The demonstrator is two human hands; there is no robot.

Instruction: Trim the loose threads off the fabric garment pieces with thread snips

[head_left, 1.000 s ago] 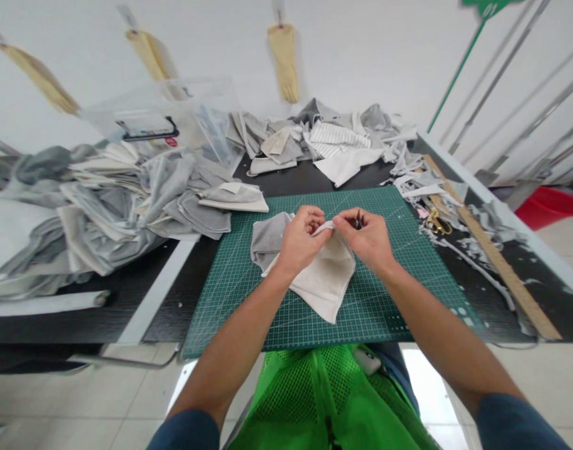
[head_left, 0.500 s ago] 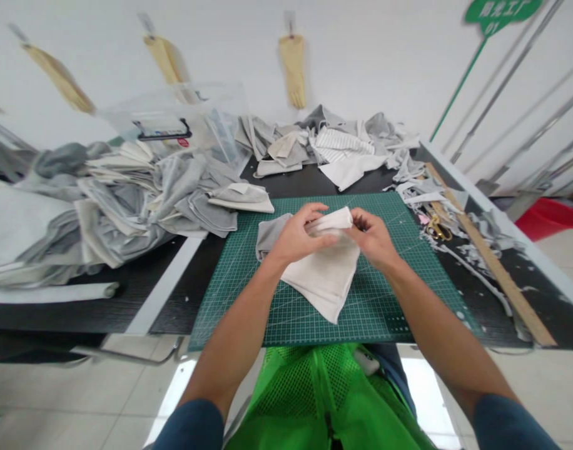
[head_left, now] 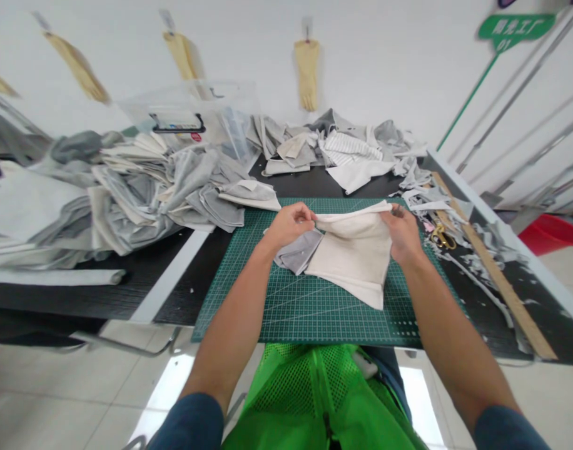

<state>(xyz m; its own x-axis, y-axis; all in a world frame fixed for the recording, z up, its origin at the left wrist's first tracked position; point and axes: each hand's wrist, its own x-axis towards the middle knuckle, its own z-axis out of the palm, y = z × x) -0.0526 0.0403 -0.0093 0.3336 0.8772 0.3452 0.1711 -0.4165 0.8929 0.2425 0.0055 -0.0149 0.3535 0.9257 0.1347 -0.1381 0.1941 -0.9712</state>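
A cream fabric piece [head_left: 356,256] hangs stretched between my two hands above the green cutting mat [head_left: 314,306]. My left hand [head_left: 289,224] pinches its upper left corner, fingers closed. My right hand [head_left: 401,232] grips the upper right corner, fingers closed on the cloth. A grey fabric piece [head_left: 298,251] lies partly under the cream one on the mat, below my left hand.
Heaps of grey and cream fabric [head_left: 141,194] cover the table's left side, with more fabric [head_left: 333,147] at the back. A clear plastic box [head_left: 192,115] stands behind. Gold scissors [head_left: 440,236], scraps and a long wooden ruler [head_left: 490,275] lie right. A green mesh bag [head_left: 324,400] sits below the table's edge.
My hands have moved apart, spreading the cream fabric wide between them. The right hand went right, the cloth's top edge is now taut.
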